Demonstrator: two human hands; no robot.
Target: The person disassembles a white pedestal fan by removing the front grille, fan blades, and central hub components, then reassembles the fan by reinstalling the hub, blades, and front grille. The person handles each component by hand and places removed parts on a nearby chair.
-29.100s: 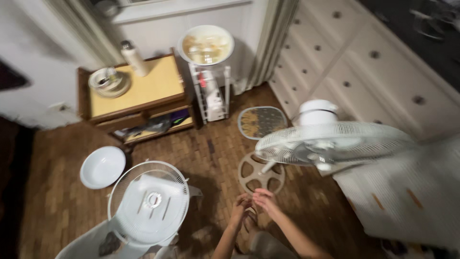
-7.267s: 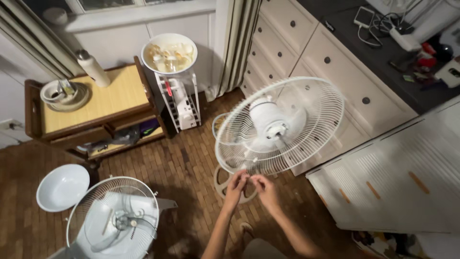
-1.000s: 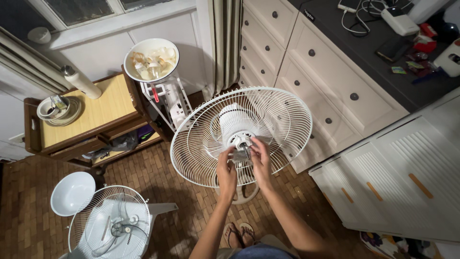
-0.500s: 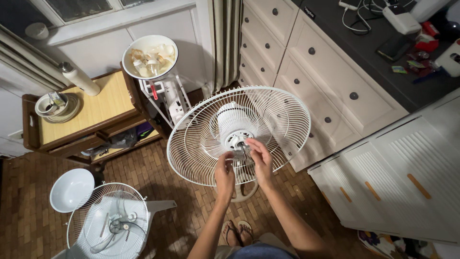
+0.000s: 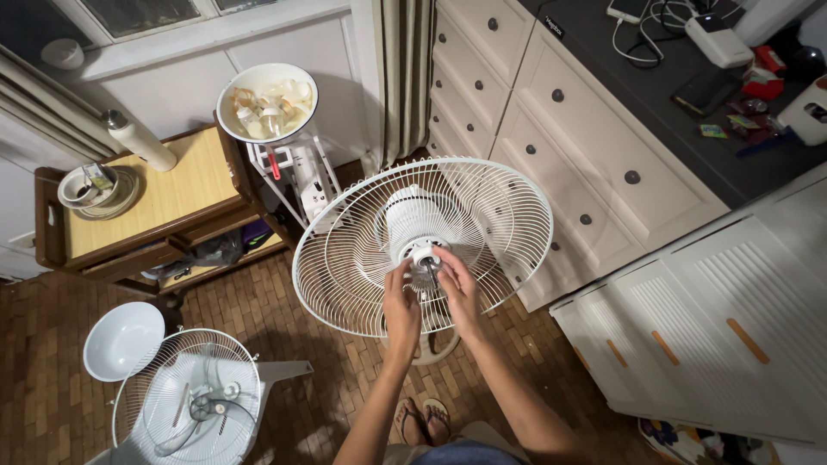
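At the far left a white bowl point(image 5: 123, 339) lies on the brick-patterned floor point(image 5: 284, 301), touching a detached wire fan grille point(image 5: 188, 400) with blades resting in it. Behind them a low wooden bench point(image 5: 164, 194) carries a dish and a white roll. In the middle stands the white fan guard point(image 5: 422, 243), tilted face-up on its stand, with the motor hub point(image 5: 420, 250) at its centre. The left hand point(image 5: 401, 303) and right hand point(image 5: 457, 294) meet right at that hub, just below it in view. The left hand's fingers are curled, pinching at the hub; the right hand's fingers are loosely bent, touching the shaft beside it. To the right run cream drawers point(image 5: 551, 120) and a dark countertop point(image 5: 680, 77) cluttered with cables.
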